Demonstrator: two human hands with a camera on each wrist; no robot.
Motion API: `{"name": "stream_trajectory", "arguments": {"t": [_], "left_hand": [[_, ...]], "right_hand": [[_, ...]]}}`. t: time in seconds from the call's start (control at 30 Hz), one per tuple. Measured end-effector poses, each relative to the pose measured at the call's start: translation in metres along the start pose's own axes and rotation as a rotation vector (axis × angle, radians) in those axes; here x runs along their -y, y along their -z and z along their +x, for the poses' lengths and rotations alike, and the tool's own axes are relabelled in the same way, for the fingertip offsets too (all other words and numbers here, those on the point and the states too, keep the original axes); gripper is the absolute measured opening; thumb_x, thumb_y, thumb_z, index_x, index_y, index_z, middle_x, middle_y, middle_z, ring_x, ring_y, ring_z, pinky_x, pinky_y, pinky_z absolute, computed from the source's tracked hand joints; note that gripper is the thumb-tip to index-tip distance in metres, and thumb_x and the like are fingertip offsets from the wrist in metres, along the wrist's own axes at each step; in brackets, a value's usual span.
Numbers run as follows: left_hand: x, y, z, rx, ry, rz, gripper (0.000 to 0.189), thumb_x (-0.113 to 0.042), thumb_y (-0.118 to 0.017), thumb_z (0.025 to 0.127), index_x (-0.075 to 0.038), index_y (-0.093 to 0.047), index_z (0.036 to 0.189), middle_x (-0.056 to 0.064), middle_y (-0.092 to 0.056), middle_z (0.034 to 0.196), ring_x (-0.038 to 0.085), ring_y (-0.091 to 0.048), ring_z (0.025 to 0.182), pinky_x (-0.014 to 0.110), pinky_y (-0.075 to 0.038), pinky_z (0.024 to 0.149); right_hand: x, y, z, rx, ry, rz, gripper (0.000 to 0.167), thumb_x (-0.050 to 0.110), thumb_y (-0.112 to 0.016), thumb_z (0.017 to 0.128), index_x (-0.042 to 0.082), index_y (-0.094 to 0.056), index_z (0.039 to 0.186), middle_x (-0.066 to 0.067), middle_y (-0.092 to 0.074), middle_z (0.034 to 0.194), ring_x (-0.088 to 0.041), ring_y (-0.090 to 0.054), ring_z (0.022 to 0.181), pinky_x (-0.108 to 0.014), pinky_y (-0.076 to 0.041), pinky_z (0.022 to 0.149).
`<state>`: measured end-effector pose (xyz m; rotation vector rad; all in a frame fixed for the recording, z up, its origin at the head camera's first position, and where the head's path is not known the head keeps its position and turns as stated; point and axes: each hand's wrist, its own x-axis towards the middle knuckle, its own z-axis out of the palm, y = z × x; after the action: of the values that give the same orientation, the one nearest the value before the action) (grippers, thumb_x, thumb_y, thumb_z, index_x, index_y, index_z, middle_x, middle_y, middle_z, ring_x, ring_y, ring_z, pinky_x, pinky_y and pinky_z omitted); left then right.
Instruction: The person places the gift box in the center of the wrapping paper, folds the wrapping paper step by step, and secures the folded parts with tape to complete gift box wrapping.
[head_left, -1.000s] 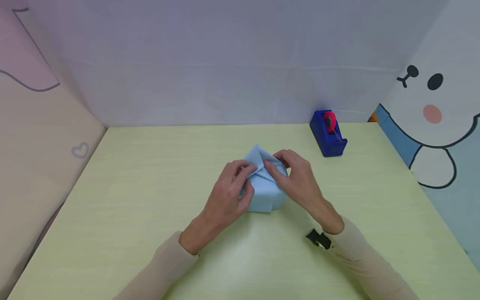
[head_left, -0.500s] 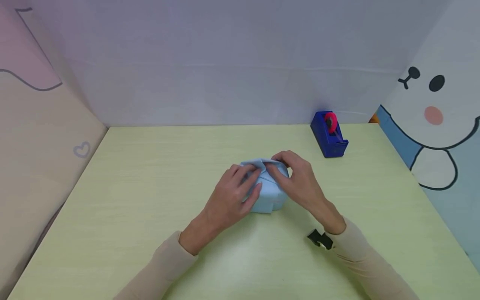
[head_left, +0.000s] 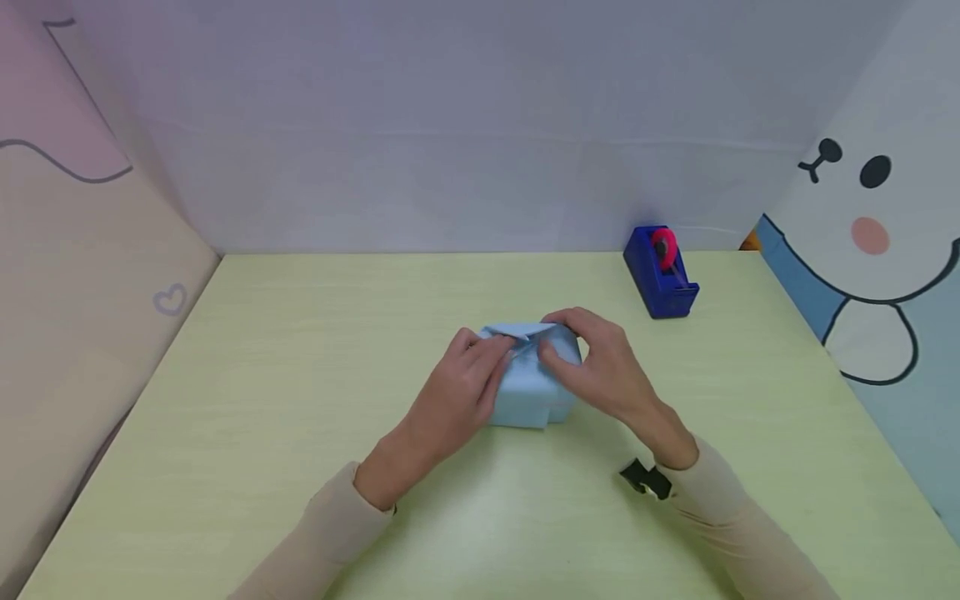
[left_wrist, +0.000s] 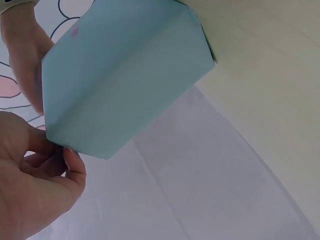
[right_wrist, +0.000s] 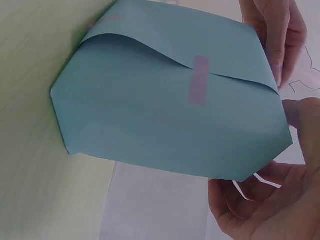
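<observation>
A light blue paper bag-like package (head_left: 525,392) stands on the table between both hands, its upper end folded inward. My left hand (head_left: 457,383) pinches the folded paper at the top left. In the left wrist view, the left thumb and fingers close on a corner of the package (left_wrist: 125,85). My right hand (head_left: 607,362) holds the upper right corner, thumb on the near side and fingers behind. A pink tape strip (right_wrist: 199,80) crosses the overlapping seam on the side in the right wrist view. The inside of the package is hidden.
A blue tape dispenser (head_left: 662,275) with a pink roll stands at the back right of the pale table (head_left: 300,350). A black clip (head_left: 647,479) lies by the right sleeve. Printed cloth walls border the back and sides.
The pointed paper peak at the package's top has folded down into a flat flap. The left fingers have closed together on the fold, and the right thumb has shifted slightly right.
</observation>
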<state>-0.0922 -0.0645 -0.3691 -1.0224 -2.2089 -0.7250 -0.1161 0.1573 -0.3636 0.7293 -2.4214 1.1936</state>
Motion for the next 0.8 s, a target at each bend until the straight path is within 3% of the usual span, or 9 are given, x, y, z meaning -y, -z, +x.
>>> {"name": "stream_trajectory", "arguments": {"t": [0.2, 0.3, 0.4, 0.57, 0.8], "left_hand": [[-0.0003, 0.0059, 0.0027, -0.009, 0.215, -0.227, 0.029, 0.006, -0.068, 0.094, 0.004, -0.062, 0.122, 0.014, -0.066, 0.107, 0.021, -0.056, 0.079, 0.028, -0.052, 0.068], [-0.0002, 0.0068, 0.0040, -0.017, 0.319, -0.244, 0.036, 0.003, -0.070, 0.093, 0.003, -0.056, 0.126, 0.016, -0.059, 0.115, 0.020, -0.056, 0.083, 0.030, -0.053, 0.071], [0.0019, 0.0058, 0.0050, -0.014, 0.391, -0.213, 0.040, -0.002, -0.071, 0.093, 0.002, -0.056, 0.130, 0.018, -0.056, 0.122, 0.027, -0.056, 0.097, 0.037, -0.054, 0.081], [0.0066, 0.0048, 0.0073, 0.026, 0.458, -0.230, 0.032, -0.009, -0.070, 0.096, 0.001, -0.067, 0.126, 0.015, -0.066, 0.121, 0.031, -0.057, 0.111, 0.044, -0.053, 0.093], [0.0075, 0.0042, 0.0087, 0.056, 0.513, -0.298, 0.024, -0.009, -0.069, 0.097, 0.000, -0.068, 0.119, 0.012, -0.070, 0.115, 0.027, -0.063, 0.103, 0.048, -0.056, 0.089]], "right_hand": [[0.0026, -0.0018, 0.0003, 0.036, -0.056, -0.007, 0.030, 0.024, -0.082, 0.088, 0.006, -0.073, 0.110, -0.004, -0.075, 0.103, -0.019, -0.069, 0.089, -0.036, -0.055, 0.076], [0.0031, -0.0022, 0.0008, 0.042, -0.072, -0.003, 0.029, 0.023, -0.083, 0.088, 0.005, -0.075, 0.109, -0.005, -0.076, 0.104, -0.021, -0.070, 0.093, -0.040, -0.055, 0.081], [0.0035, -0.0020, 0.0015, 0.041, -0.082, 0.002, 0.030, 0.022, -0.084, 0.087, 0.005, -0.076, 0.109, -0.007, -0.077, 0.106, -0.024, -0.071, 0.097, -0.045, -0.056, 0.084], [0.0041, -0.0022, 0.0019, 0.041, -0.101, 0.007, 0.029, 0.022, -0.085, 0.087, 0.006, -0.077, 0.109, -0.007, -0.077, 0.106, -0.024, -0.073, 0.097, -0.045, -0.057, 0.085], [0.0027, -0.0003, -0.0016, 0.070, -0.094, 0.027, 0.027, 0.024, -0.083, 0.089, 0.011, -0.076, 0.112, -0.001, -0.077, 0.106, -0.016, -0.072, 0.095, -0.038, -0.056, 0.083]]}}
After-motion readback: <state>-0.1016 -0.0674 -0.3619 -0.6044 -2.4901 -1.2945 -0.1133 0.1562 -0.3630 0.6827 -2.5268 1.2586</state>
